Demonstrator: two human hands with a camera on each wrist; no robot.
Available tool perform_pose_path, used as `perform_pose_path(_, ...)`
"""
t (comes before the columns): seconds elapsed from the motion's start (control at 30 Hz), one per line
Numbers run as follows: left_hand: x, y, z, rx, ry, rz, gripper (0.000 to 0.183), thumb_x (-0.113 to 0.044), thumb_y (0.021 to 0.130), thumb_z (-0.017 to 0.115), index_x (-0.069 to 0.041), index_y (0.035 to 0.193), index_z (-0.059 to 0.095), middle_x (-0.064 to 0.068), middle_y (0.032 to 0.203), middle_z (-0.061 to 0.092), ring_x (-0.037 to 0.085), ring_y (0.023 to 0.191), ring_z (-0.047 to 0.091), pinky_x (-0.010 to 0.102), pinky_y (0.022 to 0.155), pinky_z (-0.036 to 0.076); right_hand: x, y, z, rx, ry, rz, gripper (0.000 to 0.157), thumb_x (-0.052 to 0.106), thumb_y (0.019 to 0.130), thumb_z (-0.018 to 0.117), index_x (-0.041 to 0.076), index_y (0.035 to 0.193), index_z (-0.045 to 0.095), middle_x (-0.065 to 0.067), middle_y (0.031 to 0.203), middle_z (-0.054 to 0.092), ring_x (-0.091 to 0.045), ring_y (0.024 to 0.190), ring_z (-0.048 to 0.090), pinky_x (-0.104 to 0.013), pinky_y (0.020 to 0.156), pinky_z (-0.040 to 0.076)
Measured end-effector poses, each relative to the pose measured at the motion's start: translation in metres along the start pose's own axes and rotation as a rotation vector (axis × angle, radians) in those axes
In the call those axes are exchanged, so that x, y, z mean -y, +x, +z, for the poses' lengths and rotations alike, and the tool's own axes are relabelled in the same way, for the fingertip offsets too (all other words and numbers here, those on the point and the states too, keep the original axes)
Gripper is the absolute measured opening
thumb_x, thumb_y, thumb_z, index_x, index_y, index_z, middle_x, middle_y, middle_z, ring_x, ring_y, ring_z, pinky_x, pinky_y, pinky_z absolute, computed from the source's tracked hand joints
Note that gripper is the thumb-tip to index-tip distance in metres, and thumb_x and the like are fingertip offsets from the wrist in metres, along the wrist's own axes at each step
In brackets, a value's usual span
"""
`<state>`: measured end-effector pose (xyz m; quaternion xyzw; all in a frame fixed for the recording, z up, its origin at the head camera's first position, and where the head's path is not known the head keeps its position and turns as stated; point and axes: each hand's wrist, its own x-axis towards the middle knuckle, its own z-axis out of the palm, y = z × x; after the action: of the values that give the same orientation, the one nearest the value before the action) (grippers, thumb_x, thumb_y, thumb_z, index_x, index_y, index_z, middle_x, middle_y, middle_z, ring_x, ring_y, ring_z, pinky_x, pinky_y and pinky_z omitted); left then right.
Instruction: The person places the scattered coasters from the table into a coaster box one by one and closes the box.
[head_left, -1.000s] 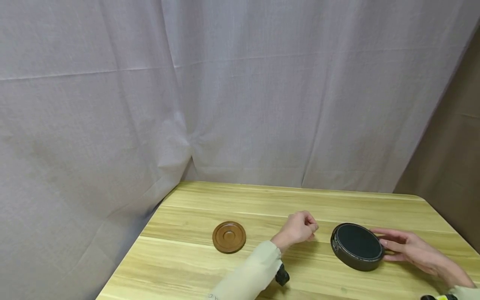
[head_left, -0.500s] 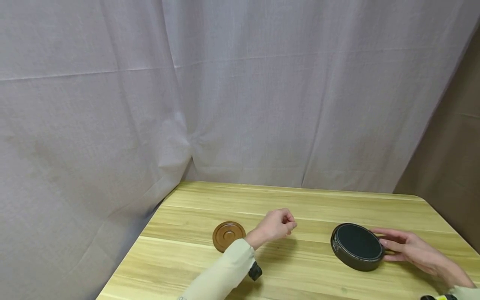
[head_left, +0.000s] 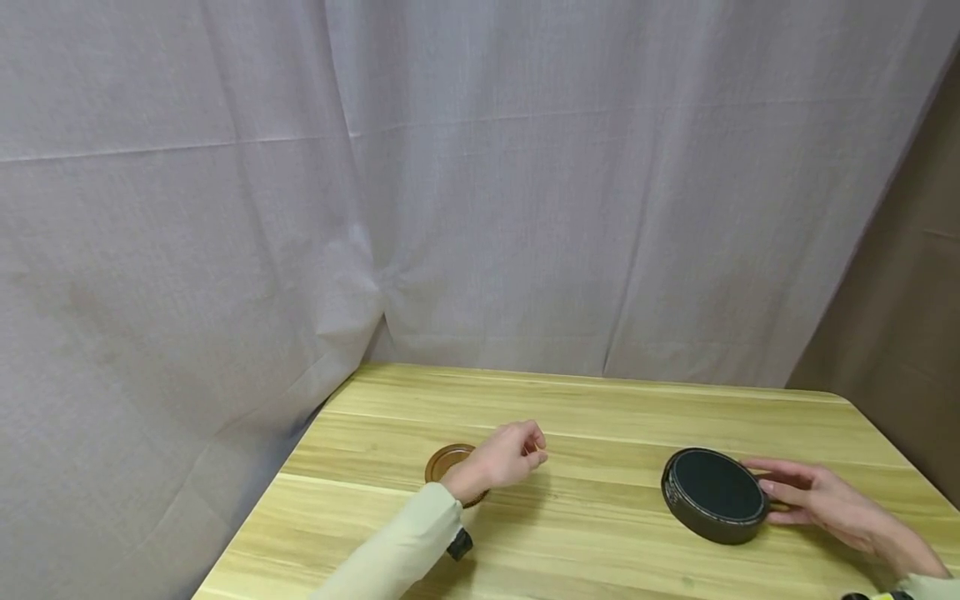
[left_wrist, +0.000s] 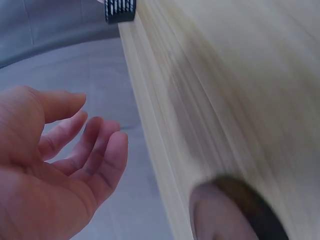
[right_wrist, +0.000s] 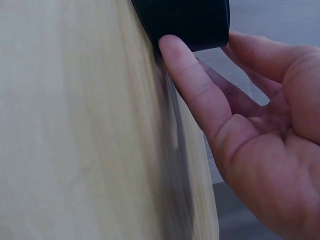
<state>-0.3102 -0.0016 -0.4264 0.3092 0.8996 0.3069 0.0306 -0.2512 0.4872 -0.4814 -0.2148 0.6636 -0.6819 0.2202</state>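
My left hand hovers above the table with loosely curled fingers and nothing between them; the left wrist view also shows the hand free. Under its wrist lies a round brown wooden coaster with ringed grooves, partly hidden by the forearm; its blurred edge is low in that view. At the right stands a squat round black object with a flat top and pale marks on its side. My right hand touches its right side with rather straight fingers. In the right wrist view, a fingertip meets its lower edge.
The light wood-grain table bears both things. A grey curtain hangs behind and to the left, and a brown cloth hangs at the right. Dark devices are strapped to both wrists, such as the left wrist camera.
My left hand has moved left across the table, away from the black object, and its forearm now covers part of the coaster. The right hand and the black object have stayed in place.
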Motion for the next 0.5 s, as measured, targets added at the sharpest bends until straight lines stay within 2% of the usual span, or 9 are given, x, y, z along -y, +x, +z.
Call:
perform_pose_path(0.13, 0.013, -0.007, -0.010, 0.012, 0.028, -0.024, 0.013, -0.020, 0.096, 0.064, -0.012, 0.105, 0.060, -0.006, 0.084, 0.060, 0.004, 0.071, 0.052, 0.020, 0.063, 0.045, -0.001, 0.000, 0.001, 0.009, 0.010, -0.008, 0.050, -0.002, 0.105, 0.035, 0.027, 0.142, 0.053, 0.014, 0.130, 0.063, -0.010, 0.115, 0.063, -0.034, 0.091, 0.056)
perform_pose_path(0.23, 0.024, -0.011, -0.017, 0.016, 0.063, -0.015, 0.017, -0.017, 0.095, 0.065, -0.009, 0.108, 0.059, -0.001, 0.086, 0.061, 0.007, 0.074, 0.054, 0.021, 0.067, 0.047, -0.001, 0.001, 0.001, 0.009, 0.012, -0.010, 0.050, -0.002, 0.104, 0.035, 0.027, 0.141, 0.053, 0.013, 0.130, 0.064, -0.011, 0.114, 0.064, -0.034, 0.091, 0.056)
perform_pose_path(0.37, 0.036, -0.019, -0.022, -0.007, 0.133, -0.002, 0.021, -0.014, 0.092, 0.068, -0.007, 0.109, 0.058, 0.007, 0.093, 0.061, 0.011, 0.082, 0.053, 0.023, 0.073, 0.047, 0.000, 0.002, 0.002, 0.009, 0.011, -0.017, 0.050, -0.003, 0.104, 0.035, 0.027, 0.141, 0.053, 0.013, 0.130, 0.064, -0.011, 0.114, 0.064, -0.034, 0.091, 0.056)
perform_pose_path(0.5, 0.046, -0.029, -0.025, -0.022, 0.156, -0.030, 0.025, -0.013, 0.091, 0.070, -0.006, 0.111, 0.058, 0.010, 0.099, 0.058, 0.016, 0.087, 0.052, 0.025, 0.073, 0.048, 0.000, 0.003, 0.003, 0.019, 0.021, -0.012, 0.050, -0.003, 0.104, 0.035, 0.025, 0.142, 0.052, 0.012, 0.131, 0.063, -0.012, 0.115, 0.063, -0.035, 0.091, 0.056)
